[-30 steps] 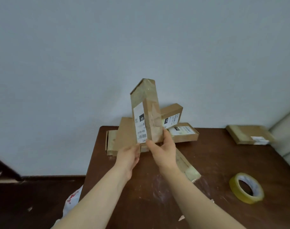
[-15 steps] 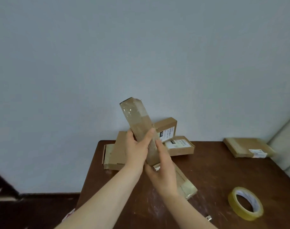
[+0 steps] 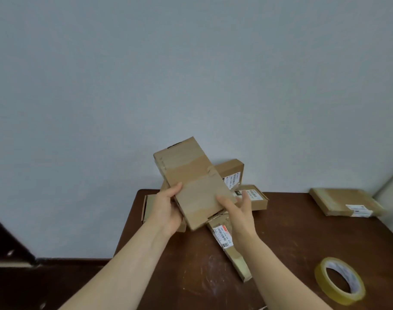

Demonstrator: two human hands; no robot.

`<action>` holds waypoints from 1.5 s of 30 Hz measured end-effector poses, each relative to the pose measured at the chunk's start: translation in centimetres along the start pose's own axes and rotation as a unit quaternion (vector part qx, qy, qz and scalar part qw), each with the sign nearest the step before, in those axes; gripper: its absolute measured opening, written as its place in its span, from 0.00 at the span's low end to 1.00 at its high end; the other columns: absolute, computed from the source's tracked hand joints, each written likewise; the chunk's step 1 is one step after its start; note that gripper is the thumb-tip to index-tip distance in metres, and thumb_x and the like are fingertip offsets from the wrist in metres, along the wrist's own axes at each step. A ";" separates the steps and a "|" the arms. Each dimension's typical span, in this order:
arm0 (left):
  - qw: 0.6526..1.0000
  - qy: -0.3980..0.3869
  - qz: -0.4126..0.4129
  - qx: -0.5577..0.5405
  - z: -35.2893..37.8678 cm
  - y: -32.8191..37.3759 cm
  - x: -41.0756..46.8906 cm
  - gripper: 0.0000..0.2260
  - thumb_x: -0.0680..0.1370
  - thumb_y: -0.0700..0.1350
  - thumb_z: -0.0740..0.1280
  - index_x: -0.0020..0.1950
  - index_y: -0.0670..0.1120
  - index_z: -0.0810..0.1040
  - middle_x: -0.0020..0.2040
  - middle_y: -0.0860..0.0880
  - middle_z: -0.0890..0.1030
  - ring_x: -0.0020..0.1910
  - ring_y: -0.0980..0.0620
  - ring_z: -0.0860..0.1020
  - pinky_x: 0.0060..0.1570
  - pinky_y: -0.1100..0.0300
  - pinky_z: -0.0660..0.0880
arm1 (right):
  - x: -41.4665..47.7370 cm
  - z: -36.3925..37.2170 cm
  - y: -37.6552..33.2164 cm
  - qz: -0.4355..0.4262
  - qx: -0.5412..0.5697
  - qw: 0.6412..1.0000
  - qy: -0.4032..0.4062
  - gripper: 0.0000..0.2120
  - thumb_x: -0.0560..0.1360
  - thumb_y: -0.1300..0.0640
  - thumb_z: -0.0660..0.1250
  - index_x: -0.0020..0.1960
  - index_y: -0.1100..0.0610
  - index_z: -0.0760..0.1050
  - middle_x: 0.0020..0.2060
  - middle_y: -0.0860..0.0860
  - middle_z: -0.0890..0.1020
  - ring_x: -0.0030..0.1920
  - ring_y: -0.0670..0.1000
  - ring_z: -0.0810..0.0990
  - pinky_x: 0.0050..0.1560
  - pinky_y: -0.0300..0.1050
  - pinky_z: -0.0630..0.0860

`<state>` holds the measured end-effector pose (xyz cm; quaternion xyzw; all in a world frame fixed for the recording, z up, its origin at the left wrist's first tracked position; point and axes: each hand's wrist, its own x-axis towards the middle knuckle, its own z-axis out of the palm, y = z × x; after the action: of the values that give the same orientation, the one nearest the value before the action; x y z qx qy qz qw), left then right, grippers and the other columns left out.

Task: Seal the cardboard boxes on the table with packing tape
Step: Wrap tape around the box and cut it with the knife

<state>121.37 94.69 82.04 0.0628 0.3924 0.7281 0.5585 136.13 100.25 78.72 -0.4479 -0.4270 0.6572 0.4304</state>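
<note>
A flat cardboard box (image 3: 192, 180) is lifted above the table's far left, its broad plain face turned toward me, with tape bands across it. My left hand (image 3: 167, 206) grips its lower left edge, thumb on the face. On the lower right edge rests my right hand (image 3: 240, 212), fingers curled behind the box. A roll of yellowish packing tape (image 3: 339, 280) lies flat near the table's right front. Under and behind the held box, several labelled boxes (image 3: 232, 173) form a pile. A long narrow box (image 3: 229, 240) lies beneath my right wrist.
The dark brown table (image 3: 291, 231) stands against a grey wall. Another flat box (image 3: 343, 201) with a white label lies at the far right corner. The table's left edge drops to a dark floor.
The box has been turned from standing on end, narrow side to me, to showing its broad plain face. My left hand moved from its middle to the lower left edge.
</note>
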 end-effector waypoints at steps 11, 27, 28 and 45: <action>0.994 0.025 -0.016 0.109 -0.8 -0.7 0.4 0.16 0.77 0.46 0.68 0.63 0.46 0.75 0.56 0.46 0.81 0.56 0.48 0.78 0.55 0.52 0.76 | -0.2 0.7 0.9 -0.126 -0.049 0.990 -0.046 0.25 0.63 0.61 0.80 0.56 0.52 0.75 0.47 0.49 0.85 0.48 0.48 0.84 0.45 0.39 0.80; 0.988 0.020 -0.024 0.151 -3.2 -3.4 -0.3 0.32 0.61 0.50 0.77 0.64 0.48 0.74 0.56 0.45 0.81 0.58 0.44 0.78 0.54 0.42 0.78 | -2.3 -0.4 2.5 -0.248 -0.273 0.917 -0.154 0.32 0.64 0.55 0.77 0.61 0.34 0.68 0.56 0.39 0.77 0.59 0.35 0.73 0.56 0.26 0.68; 0.988 0.027 -0.040 0.146 -4.0 -3.9 -0.5 0.32 0.61 0.50 0.77 0.63 0.47 0.74 0.57 0.44 0.80 0.58 0.44 0.77 0.55 0.43 0.77 | -2.3 -0.6 2.9 -0.253 -0.301 0.906 -0.155 0.31 0.65 0.57 0.77 0.60 0.34 0.69 0.56 0.41 0.77 0.58 0.36 0.73 0.55 0.26 0.67; 0.855 0.195 0.058 0.476 -16.8 -6.7 -3.1 0.35 0.72 0.52 0.73 0.75 0.51 0.61 0.72 0.48 0.67 0.68 0.47 0.68 0.67 0.47 0.68 | -1.3 -5.3 10.5 -0.040 -0.456 0.856 -0.238 0.35 0.66 0.67 0.75 0.65 0.42 0.67 0.59 0.49 0.69 0.60 0.45 0.68 0.54 0.22 0.63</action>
<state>118.67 84.07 67.32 0.2005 0.7879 0.4803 0.3293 139.60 97.14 67.86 -0.4062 -0.7861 0.4573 0.0889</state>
